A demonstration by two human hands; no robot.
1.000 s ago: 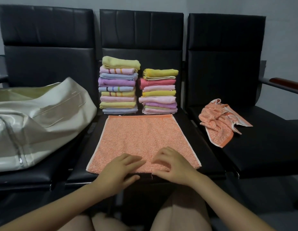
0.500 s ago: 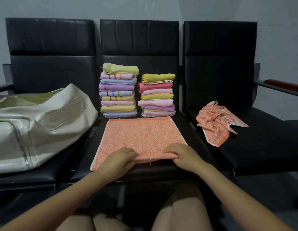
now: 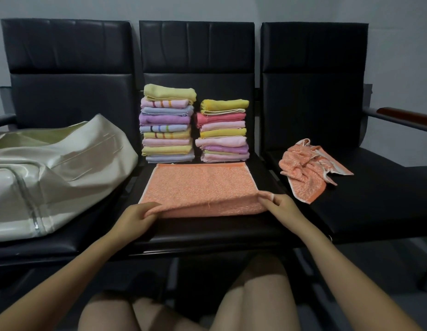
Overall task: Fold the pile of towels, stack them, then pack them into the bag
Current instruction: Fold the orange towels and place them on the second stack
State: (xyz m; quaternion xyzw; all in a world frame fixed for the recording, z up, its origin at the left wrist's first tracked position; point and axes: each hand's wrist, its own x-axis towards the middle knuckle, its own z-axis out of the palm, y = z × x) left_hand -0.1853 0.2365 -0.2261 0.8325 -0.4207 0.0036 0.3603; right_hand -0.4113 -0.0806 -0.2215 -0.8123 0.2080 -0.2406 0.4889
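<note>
Two hands lift the near edge of an orange towel that lies spread on the middle seat of a row of three black chairs. The left hand pinches the near left corner, fingers curled over the cloth with the thumb beneath; the right hand pinches the near right corner between thumb and fingertips. The raised near edge stands off the seat and leans toward the far side, while the far half of the towel lies flat, its far hem just in front of two stacks of folded towels. The left stack is the taller, topped with a pale yellow towel, with striped, blue, purple and pink ones below. The right stack stands just beside it, topped with a brighter yellow towel over red, pink and purple layers. Both stacks rest against the backrest of the middle chair. On the right seat a second orange towel lies crumpled, well apart from the hands. On the left seat a large cream bag lies slumped on its side, its zipper running down the near face, its right end close to the left stack. The person's bare knees show at the near bottom of the view.
</note>
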